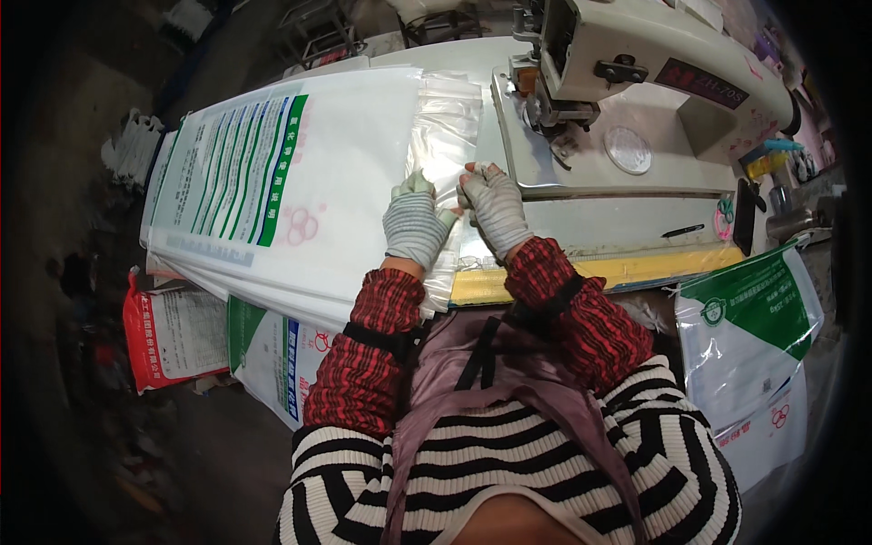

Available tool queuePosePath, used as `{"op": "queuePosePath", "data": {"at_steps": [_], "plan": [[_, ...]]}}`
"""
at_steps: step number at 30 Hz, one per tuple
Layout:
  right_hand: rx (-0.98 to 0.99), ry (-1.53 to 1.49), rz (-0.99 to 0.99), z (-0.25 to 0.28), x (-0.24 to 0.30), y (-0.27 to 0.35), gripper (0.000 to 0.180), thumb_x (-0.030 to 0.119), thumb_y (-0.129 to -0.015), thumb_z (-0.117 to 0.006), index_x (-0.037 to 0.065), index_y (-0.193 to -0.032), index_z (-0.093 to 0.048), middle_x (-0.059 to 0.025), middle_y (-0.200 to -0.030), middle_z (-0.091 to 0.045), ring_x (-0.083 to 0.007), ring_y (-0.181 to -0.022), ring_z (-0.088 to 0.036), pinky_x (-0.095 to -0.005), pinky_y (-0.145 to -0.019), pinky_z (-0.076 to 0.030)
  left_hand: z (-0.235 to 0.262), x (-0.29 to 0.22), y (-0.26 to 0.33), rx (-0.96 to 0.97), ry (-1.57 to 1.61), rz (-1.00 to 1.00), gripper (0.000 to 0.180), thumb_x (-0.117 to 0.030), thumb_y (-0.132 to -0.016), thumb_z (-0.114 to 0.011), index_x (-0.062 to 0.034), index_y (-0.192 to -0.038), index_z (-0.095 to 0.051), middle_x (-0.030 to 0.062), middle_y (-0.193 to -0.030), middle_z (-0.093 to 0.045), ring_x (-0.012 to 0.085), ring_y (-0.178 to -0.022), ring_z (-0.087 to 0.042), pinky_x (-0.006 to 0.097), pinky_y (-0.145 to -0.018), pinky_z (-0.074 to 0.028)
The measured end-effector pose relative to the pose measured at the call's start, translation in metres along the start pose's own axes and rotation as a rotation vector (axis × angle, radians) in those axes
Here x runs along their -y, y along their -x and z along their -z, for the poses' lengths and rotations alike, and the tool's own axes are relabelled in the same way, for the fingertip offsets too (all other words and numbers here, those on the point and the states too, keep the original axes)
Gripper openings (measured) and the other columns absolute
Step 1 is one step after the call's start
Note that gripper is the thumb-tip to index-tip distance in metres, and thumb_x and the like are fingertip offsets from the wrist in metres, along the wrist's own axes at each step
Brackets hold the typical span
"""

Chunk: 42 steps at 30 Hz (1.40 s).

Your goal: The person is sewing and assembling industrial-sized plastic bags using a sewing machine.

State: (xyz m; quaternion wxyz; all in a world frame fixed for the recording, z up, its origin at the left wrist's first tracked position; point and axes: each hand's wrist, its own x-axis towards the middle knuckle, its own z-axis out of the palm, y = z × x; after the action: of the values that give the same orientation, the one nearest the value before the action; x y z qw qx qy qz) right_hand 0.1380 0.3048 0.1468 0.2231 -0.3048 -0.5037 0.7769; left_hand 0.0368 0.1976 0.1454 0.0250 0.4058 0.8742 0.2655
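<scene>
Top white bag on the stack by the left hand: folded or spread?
Spread: the top bag lies flat, its green-edged printed panel fully visible and no fold across it.

Your gloves (414,225) were ribbed matt cloth, liners (445,123) super crinkly glossy plastic, bags (359,145) smoother plastic, machine (636,32) looked like painted metal.

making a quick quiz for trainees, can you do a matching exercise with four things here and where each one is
Things
1. left hand
2. yellow strip
3. pale round disc
4. red-and-white bag

Places
A. beneath the arm of the sewing machine
B. at the lower left, below the white bag stack
C. along the near edge of the table
D. over the clear plastic at the stack's right edge

Pairs: 1-D, 2-C, 3-A, 4-B
</scene>
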Motion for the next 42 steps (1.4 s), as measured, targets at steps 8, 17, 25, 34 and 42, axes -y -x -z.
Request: {"op": "queuePosePath", "data": {"at_steps": [8, 17, 25, 34, 42], "plan": [[0.009, -0.068, -0.035, 0.005, -0.002, 0.003, 0.025, 0.020, -0.088, -0.061, 0.003, -0.105, -0.054, 0.0013, -0.076, -0.057, -0.0058, -0.060, -0.049, -0.0202, -0.050, -0.041, 0.001, 0.026, 0.001, -0.073, 0.415, 0.098, 0.015, -0.016, -0.085, -0.058, -0.0015, -0.089, -0.059, 0.0156, -0.076, -0.061, 0.0278, -0.069, -0.058, 0.036, -0.068, -0.047], [0.206, 0.306, -0.001, -0.012, -0.001, -0.021, 0.013, 0.013, -0.083, -0.060, 0.003, -0.076, -0.056, 0.0002, -0.060, -0.049, -0.0090, -0.048, -0.043, -0.0248, -0.045, -0.034, -0.003, 0.014, 0.009, -0.272, 0.208, -0.044, 0.019, -0.020, -0.090, -0.052, -0.0022, -0.090, -0.059, 0.0195, -0.085, -0.061, 0.0357, -0.078, -0.059, 0.041, -0.074, -0.047], [0.217, -0.130, -0.169, 0.002, 0.001, -0.004, 0.012, 0.013, -0.084, -0.059, 0.002, -0.084, -0.055, -0.0033, -0.069, -0.055, -0.0102, -0.054, -0.050, -0.0223, -0.050, -0.041, -0.004, 0.012, 0.011, -0.265, 0.185, 0.042, 0.021, -0.025, -0.086, -0.057, -0.0042, -0.084, -0.055, 0.0174, -0.083, -0.060, 0.0354, -0.078, -0.059, 0.044, -0.069, -0.046], [0.173, -0.090, -0.118, 0.004, -0.007, 0.009, 0.014, 0.016, -0.082, -0.065, 0.003, -0.088, -0.062, -0.0007, -0.071, -0.059, -0.0091, -0.057, -0.051, -0.0225, -0.055, -0.043, -0.016, -0.003, 0.028, -0.189, 0.148, -0.017, 0.021, -0.024, -0.085, -0.057, -0.0045, -0.089, -0.052, 0.0180, -0.082, -0.059, 0.0366, -0.078, -0.059, 0.045, -0.070, -0.047], [0.054, -0.137, -0.151, -0.004, -0.006, 0.001, 0.020, 0.019, -0.085, -0.065, 0.003, -0.090, -0.054, -0.0018, -0.070, -0.054, -0.0105, -0.056, -0.052, -0.0250, -0.046, -0.044, 0.008, 0.031, -0.021, -0.620, 0.379, 0.273, 0.019, -0.023, -0.088, -0.053, -0.0041, -0.085, -0.056, 0.0175, -0.082, -0.060, 0.0353, -0.077, -0.060, 0.044, -0.068, -0.047]]}}
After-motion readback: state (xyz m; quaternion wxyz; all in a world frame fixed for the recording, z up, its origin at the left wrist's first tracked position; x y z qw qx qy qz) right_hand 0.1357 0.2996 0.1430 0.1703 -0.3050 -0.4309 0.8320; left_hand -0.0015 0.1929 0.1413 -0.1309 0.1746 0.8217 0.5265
